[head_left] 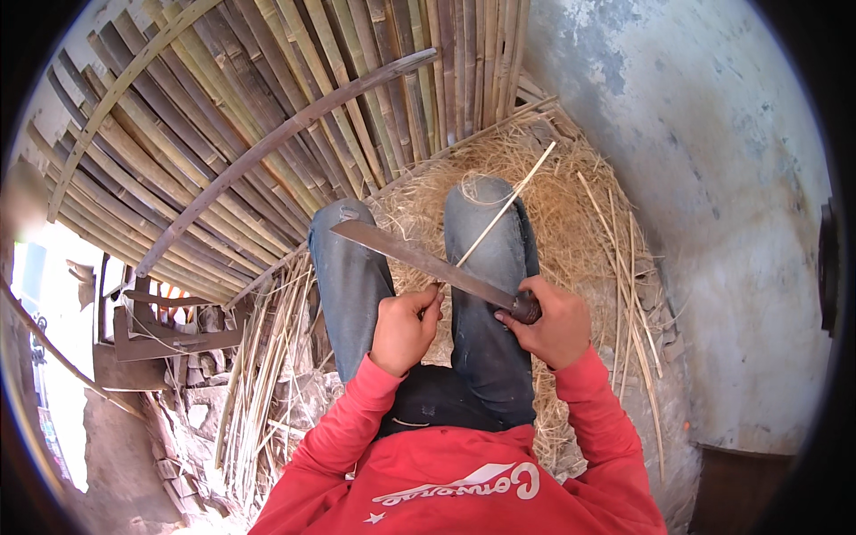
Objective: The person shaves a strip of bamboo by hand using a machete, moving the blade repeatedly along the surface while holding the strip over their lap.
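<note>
My right hand is closed around the dark handle of a large knife. Its long, broad blade points up and left across my knees. In my left hand the fingers pinch the near end of a thin pale bamboo strip. From there the strip slants up and right, passing the blade and crossing my right knee. Blade and strip meet or overlap just beyond my left fingertips; whether the edge is cutting in cannot be made out.
Split bamboo poles form a slatted panel ahead. Shavings cover the ground around my legs. Loose strips lie at right beside a pale wall. A bundle of strips lies at left, near a wooden frame.
</note>
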{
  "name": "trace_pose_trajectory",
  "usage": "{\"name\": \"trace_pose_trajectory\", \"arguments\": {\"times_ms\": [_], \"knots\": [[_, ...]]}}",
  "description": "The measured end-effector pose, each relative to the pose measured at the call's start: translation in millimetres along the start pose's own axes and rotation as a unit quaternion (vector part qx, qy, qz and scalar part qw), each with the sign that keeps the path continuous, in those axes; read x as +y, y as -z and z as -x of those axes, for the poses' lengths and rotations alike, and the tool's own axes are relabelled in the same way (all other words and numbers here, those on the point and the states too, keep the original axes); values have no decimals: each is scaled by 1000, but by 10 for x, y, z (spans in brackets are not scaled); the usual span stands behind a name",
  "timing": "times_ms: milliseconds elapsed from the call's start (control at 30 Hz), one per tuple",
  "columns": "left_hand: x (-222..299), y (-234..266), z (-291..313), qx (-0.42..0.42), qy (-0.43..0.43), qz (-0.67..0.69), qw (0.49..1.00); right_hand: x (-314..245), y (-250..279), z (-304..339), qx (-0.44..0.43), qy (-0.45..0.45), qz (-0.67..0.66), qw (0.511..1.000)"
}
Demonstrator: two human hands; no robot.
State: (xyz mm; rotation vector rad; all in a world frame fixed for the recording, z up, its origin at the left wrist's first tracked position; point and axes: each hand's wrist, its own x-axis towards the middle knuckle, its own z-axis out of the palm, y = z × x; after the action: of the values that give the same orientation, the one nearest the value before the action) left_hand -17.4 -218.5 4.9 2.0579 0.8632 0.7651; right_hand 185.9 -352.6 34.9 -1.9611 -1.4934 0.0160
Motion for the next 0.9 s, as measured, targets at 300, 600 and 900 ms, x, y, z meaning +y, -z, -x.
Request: {"name": "trace_pose_trajectory", "arguments": {"times_ms": [300,600,900], "knots": [[-157,-53,55,24,-49,-9,998,-5,79,10,-152,-47,130,979],[-108,42,237,50,-34,23,998,641,9,-408,-24,-195,49,979],[-282,229,376,-42,144,180,972,596,-33,-511,-21,-62,109,992]]}}
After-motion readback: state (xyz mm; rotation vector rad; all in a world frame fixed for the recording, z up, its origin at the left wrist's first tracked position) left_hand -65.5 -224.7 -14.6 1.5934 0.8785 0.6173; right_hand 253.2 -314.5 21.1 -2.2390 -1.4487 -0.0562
